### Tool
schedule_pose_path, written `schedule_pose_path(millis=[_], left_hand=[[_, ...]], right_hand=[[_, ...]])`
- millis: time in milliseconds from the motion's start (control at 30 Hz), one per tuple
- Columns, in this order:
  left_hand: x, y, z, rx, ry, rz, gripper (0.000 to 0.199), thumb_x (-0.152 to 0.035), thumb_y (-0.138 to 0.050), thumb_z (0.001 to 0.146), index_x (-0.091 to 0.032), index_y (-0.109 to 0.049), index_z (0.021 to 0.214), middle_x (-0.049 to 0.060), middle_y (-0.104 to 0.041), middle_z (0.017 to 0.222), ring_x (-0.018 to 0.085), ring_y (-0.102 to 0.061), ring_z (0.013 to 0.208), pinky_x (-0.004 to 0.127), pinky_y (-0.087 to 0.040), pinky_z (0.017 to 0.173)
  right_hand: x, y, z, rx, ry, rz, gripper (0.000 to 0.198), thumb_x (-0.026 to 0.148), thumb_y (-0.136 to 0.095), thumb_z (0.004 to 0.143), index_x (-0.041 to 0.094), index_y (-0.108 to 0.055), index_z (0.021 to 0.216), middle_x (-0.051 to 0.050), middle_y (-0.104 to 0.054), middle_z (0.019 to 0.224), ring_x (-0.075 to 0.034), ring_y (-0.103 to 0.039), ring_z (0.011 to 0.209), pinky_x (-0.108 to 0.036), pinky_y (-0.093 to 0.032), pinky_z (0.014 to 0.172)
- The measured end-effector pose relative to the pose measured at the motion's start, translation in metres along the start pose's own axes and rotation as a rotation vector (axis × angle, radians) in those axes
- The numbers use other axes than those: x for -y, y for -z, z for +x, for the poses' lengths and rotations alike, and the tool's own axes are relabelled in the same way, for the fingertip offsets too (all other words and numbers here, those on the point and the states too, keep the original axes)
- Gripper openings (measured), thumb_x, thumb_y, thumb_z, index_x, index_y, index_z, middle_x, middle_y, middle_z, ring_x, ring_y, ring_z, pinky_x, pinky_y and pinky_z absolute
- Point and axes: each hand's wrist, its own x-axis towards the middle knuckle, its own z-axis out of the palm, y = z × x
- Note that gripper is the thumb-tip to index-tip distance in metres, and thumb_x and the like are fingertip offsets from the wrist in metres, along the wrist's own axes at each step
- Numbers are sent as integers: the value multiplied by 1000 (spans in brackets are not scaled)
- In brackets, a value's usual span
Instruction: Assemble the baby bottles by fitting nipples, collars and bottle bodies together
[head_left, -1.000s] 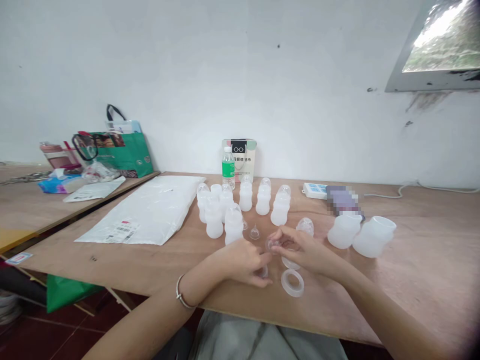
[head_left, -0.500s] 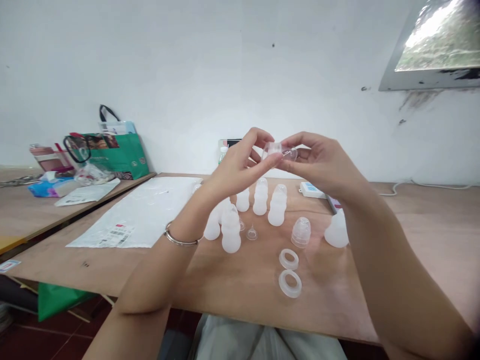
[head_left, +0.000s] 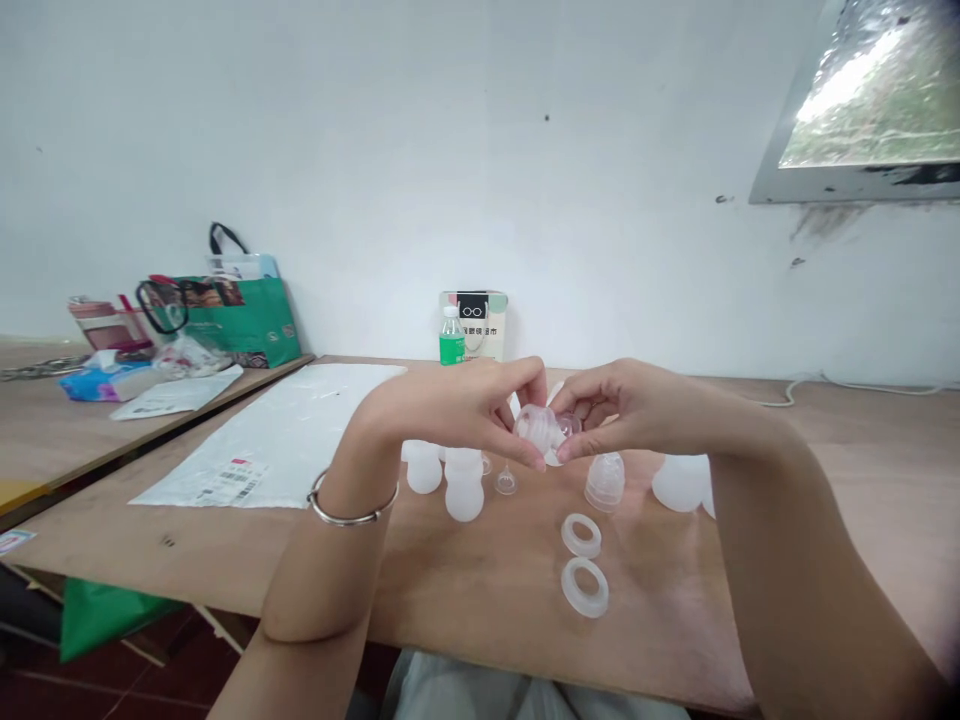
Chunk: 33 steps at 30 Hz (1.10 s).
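Observation:
My left hand [head_left: 495,405] grips a clear, ribbed baby-bottle cap [head_left: 535,427] between thumb and fingers, above the table. Close against it, my right hand [head_left: 615,410] pinches a small clear rounded piece [head_left: 570,425], partly hidden by its fingers. Below my hands a clear bottle nipple [head_left: 506,482] stands on the table. To its right are a clear domed cap [head_left: 604,484] and two translucent rings, a farther ring [head_left: 568,535] and a nearer ring [head_left: 570,590]. Frosted white bottles [head_left: 464,490] stand behind my left wrist, some hidden by my hands.
A white plastic mailer [head_left: 285,430] lies on the left of the wooden table [head_left: 465,610]. Against the wall stand a green-labelled bottle [head_left: 451,345] and a paper bag [head_left: 495,325]. A green bag [head_left: 262,320] and a tissue pack [head_left: 105,380] sit on the adjoining table.
Both hands have come down from in front of the wall to just above the bottles, still holding their clear pieces. The paper bag behind is now uncovered.

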Motion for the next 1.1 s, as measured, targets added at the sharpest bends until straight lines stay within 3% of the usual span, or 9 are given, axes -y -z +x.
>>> schedule_pose_path(millis=[133, 300, 433, 567, 733, 933, 1100], left_hand=[[-5, -5, -1, -73, 56, 91, 46, -48, -73, 68, -22, -44, 92, -1, -64, 76, 16, -64, 71, 23, -43, 55], [-12, -5, -4, -99, -23, 76, 42, -49, -72, 69, -22, -44, 86, -5, -62, 65, 13, -63, 63, 20, -39, 49], [-15, -7, -8, -272, -124, 97, 37, -42, -75, 67, -22, -49, 84, -5, -60, 64, 12, -61, 59, 20, -41, 46], [-21, -11, -14, -457, -248, 173, 26, -33, -74, 70, -21, -56, 85, -1, -63, 77, 13, -61, 66, 24, -52, 54], [-25, -12, -17, -544, -278, 233, 16, -25, -69, 76, -23, -63, 91, 2, -59, 89, 12, -62, 74, 24, -56, 63], [-16, -7, -10, -630, -244, 310, 9, -17, -61, 81, -21, -65, 88, 0, -62, 82, 10, -62, 70, 21, -53, 60], [-14, -5, -9, -693, -236, 346, 5, -20, -59, 82, -20, -62, 78, 0, -65, 73, 13, -63, 65, 24, -53, 58]], right_hand=[[-1, -5, 6, -2, 26, 104, 31, 40, -73, 68, 22, -61, 91, -1, -67, 84, -18, -64, 78, -31, -50, 65], [-2, -6, 6, 51, 102, 335, 40, 29, -76, 68, 22, -49, 97, 0, -65, 89, -16, -65, 78, -31, -53, 69], [0, -5, 3, 5, 191, 451, 38, 24, -76, 68, 22, -47, 94, 1, -62, 87, -13, -64, 74, -28, -53, 64], [6, -5, -2, -92, 230, 439, 37, 23, -77, 68, 24, -49, 93, 2, -61, 85, -12, -63, 68, -25, -52, 56], [8, -8, -2, -205, 238, 419, 42, 27, -76, 69, 27, -49, 101, 1, -62, 95, -16, -65, 78, -30, -55, 66], [3, -9, 7, -298, 238, 412, 37, 26, -75, 71, 26, -50, 99, 0, -59, 97, -15, -62, 83, -30, -52, 69], [1, -15, 14, -356, 225, 440, 31, 29, -72, 75, 25, -51, 98, 1, -56, 90, -14, -59, 83, -29, -50, 69]])
